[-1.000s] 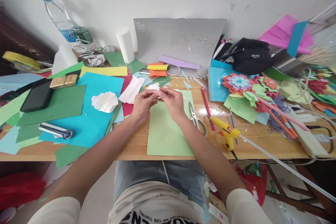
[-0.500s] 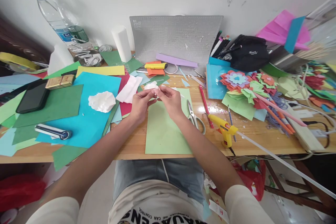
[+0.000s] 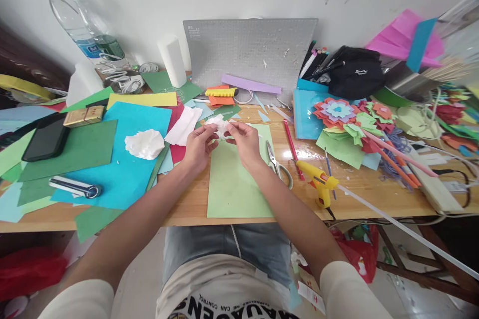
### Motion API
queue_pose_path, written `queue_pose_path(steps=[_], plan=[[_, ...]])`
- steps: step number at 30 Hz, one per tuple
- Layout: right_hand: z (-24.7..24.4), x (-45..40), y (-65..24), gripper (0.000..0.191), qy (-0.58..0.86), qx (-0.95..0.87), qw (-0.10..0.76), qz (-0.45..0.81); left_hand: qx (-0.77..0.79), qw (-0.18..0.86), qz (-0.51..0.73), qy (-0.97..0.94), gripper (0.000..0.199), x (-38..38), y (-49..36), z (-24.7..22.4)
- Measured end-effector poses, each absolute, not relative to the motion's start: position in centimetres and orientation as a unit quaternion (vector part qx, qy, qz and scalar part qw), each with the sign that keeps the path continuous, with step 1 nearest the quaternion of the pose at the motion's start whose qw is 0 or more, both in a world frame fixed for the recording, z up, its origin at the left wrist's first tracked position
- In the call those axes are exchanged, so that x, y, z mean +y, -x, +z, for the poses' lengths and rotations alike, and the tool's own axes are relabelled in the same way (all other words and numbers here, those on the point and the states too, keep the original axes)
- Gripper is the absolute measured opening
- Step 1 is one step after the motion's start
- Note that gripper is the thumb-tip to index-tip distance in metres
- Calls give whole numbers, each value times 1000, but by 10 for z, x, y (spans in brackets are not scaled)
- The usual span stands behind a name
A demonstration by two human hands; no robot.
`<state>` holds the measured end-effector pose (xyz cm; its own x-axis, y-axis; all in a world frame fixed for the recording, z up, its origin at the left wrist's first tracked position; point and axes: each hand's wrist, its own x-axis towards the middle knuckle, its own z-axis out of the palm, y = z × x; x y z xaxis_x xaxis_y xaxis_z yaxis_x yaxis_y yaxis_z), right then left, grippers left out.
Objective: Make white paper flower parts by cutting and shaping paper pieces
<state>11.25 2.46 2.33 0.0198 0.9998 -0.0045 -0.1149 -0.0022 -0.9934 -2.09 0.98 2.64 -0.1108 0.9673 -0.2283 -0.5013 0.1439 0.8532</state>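
Note:
Between my fingertips is a small piece of white tissue paper (image 3: 221,129), held above the top edge of a light green sheet (image 3: 239,179). My left hand (image 3: 199,147) pinches its left side, and my right hand (image 3: 244,143) pinches its right side. More white tissue (image 3: 215,119) shows just behind my fingers. Left of my left hand lie a folded white tissue (image 3: 183,125) and a crumpled, rounded white tissue piece (image 3: 145,143) on a blue sheet (image 3: 112,179). Scissors (image 3: 276,162) rest to the right of my right hand.
A yellow glue gun (image 3: 318,179) with a long glue stick lies at right, near a red pen-like stick (image 3: 294,149). Paper flowers (image 3: 339,112) are beyond it. A grey cutting mat (image 3: 250,52) leans on the wall. At left are a stapler (image 3: 75,187), a phone (image 3: 47,137) and bottles (image 3: 71,22).
My hands have drawn slightly apart, and the white tissue between them now shows spread open. Before, my fingertips met over it. The view has shifted slightly.

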Motion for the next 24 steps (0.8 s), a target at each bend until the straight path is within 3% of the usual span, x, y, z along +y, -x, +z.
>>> queue_pose_path(steps=[14,24], plan=[[28,26,-120,34,473,-397,558,555,453,605,611,-234,24,14,26,22],[26,25,-115,26,470,-430,527,563,470,586,592,-292,39,7,17,32]])
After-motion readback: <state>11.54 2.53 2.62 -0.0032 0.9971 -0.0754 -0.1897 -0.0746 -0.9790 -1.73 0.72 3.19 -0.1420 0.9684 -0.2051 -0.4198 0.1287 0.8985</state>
